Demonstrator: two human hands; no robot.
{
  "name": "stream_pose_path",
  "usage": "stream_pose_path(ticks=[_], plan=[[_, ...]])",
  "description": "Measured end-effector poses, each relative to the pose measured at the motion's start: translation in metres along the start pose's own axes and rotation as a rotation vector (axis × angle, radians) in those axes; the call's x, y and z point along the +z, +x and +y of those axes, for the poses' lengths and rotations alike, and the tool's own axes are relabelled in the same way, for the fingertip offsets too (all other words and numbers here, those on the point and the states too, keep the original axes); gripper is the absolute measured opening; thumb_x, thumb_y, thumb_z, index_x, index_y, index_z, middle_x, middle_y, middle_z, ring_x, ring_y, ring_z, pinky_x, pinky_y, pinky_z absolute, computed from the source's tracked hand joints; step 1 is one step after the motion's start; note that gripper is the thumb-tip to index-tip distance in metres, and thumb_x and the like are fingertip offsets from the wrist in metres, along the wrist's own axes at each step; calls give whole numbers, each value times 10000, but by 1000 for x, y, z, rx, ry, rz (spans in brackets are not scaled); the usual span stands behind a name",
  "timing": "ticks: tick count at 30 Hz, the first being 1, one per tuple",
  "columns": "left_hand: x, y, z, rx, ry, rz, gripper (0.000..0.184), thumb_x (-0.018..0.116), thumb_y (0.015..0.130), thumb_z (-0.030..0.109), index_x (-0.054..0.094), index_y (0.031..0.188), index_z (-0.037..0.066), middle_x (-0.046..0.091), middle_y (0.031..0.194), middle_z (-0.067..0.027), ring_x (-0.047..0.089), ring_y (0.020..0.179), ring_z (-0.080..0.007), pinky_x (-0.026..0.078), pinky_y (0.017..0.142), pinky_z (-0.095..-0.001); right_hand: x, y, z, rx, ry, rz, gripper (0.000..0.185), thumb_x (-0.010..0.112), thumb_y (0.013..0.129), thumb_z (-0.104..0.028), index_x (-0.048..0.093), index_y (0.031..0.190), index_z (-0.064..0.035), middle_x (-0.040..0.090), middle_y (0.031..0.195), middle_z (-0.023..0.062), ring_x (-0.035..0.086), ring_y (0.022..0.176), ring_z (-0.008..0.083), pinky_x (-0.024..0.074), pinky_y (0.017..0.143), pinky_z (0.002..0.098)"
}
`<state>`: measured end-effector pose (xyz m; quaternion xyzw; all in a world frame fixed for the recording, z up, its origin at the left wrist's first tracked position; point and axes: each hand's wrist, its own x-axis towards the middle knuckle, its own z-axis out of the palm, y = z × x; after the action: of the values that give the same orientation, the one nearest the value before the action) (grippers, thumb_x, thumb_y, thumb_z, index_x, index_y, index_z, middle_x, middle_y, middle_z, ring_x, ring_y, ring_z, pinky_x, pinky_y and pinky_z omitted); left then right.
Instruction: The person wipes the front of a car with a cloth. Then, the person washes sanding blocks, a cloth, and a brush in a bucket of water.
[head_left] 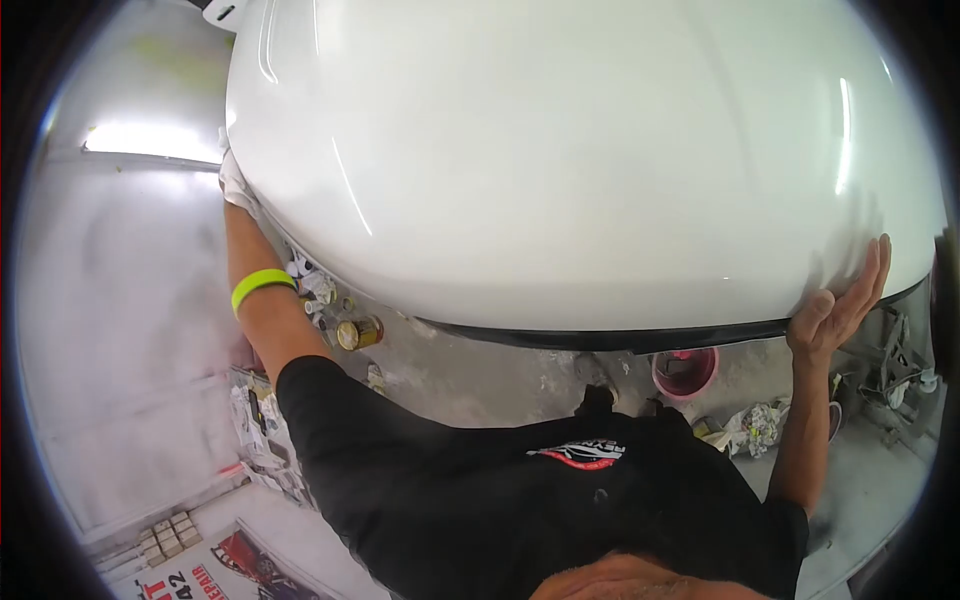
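Note:
A large glossy white car panel (560, 170), curved and probably a hood, spreads across the upper view, with a dark strip along its near edge. At the panel's left edge, my left hand (228, 170) is mostly covered by a white cloth (237, 190) that it holds against the rim. Its fingers are hidden behind cloth and panel. My right hand (843, 300) rests at the panel's near right edge, fingers stretched out over the shiny surface, holding nothing. A yellow-green wristband (262, 286) circles my left wrist.
Below the panel, a pink bucket (686, 373) and a can (360, 332) stand on the grey floor (470, 375). Crumpled paper (757, 427) lies at right. A pale wall (130, 300) runs close along my left side, with a printed banner (235, 570) at lower left.

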<state>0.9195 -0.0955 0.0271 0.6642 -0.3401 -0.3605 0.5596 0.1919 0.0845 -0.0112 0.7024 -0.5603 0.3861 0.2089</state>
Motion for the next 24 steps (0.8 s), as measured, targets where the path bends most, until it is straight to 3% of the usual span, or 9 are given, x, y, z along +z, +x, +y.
stream_pose_path(ticks=[2, 3, 4, 6, 8, 14, 17, 22, 24], plan=[[5, -23, -4, -16, -77, 35, 506, 456, 986, 340, 444, 1342, -20, 540, 1283, -179, 574, 1114, -267, 483, 959, -373, 1, 3, 1, -27, 12, -21, 693, 263, 1000, -486, 306, 1406, 73, 291, 1435, 293, 315, 1341, 424, 313, 1079, 504], [-37, 10, -29, 199, 118, -56, 486, 417, 992, 368, 491, 1281, -15, 619, 1153, -164, 639, 988, -288, 548, 859, -400, -1, 5, 0, -53, 10, -35, 688, 274, 999, -480, 306, 1406, 73, 288, 1436, 291, 311, 1343, 423, 311, 1079, 504], [-46, 9, -42, 183, 128, -41, 486, 417, 992, 368, 491, 1281, -15, 619, 1153, -164, 639, 988, -288, 548, 859, -400, -3, 6, 0, -57, 26, -51, 688, 274, 999, -480, 306, 1406, 73, 288, 1436, 291, 311, 1343, 423, 311, 1079, 504], [-56, 1, -49, 95, -239, -84, 498, 406, 986, 383, 519, 1262, -17, 631, 1159, -158, 649, 987, -260, 544, 876, -379, -4, 8, -1, -105, -37, -61, 652, 260, 1012, -465, 309, 1414, 46, 292, 1444, 270, 293, 1353, 415, 332, 1063, 501], [-43, -26, -51, 127, -222, -54, 491, 387, 990, 384, 526, 1247, -12, 630, 1141, -155, 646, 980, -253, 542, 870, -379, -6, 5, -5, -105, -39, -51, 630, 276, 1014, -446, 317, 1412, 42, 296, 1442, 268, 287, 1354, 414, 338, 1060, 497], [41, -158, -42, 175, 25, 218, 499, 355, 992, 393, 545, 1204, -17, 628, 1097, -156, 631, 979, -242, 501, 851, -356, 0, 1, 1, -94, 18, 43, 582, 405, 986, -422, 369, 1415, -31, 328, 1436, 242, 305, 1334, 401, 304, 1066, 487], [25, -164, -85, 482, 455, 221, 480, 347, 989, 319, 537, 1176, -80, 556, 1216, -255, 559, 1071, -352, 417, 941, -418, -1, -1, 6, -97, 54, 80, 601, 535, 919, -388, 391, 1420, -88, 353, 1435, 204, 319, 1329, 376, 245, 1086, 501], [189, -341, -78, 721, 597, 581, 537, 408, 962, 216, 357, 1349, -152, 356, 1405, -335, 328, 1315, -464, 252, 1111, -465, 3, -2, 8, -114, 90, 125, 556, 471, 960, -399, 399, 1416, -91, 339, 1432, 210, 306, 1332, 369, 231, 1089, 500], [254, -397, -69, 837, 666, 511, 624, 467, 932, 205, 266, 1396, -160, 270, 1463, -331, 230, 1368, -479, 177, 1142, -499, -4, 0, 3, -140, 157, 196, 520, 478, 957, -345, 412, 1402, -85, 346, 1423, 208, 318, 1322, 367, 233, 1088, 503]])
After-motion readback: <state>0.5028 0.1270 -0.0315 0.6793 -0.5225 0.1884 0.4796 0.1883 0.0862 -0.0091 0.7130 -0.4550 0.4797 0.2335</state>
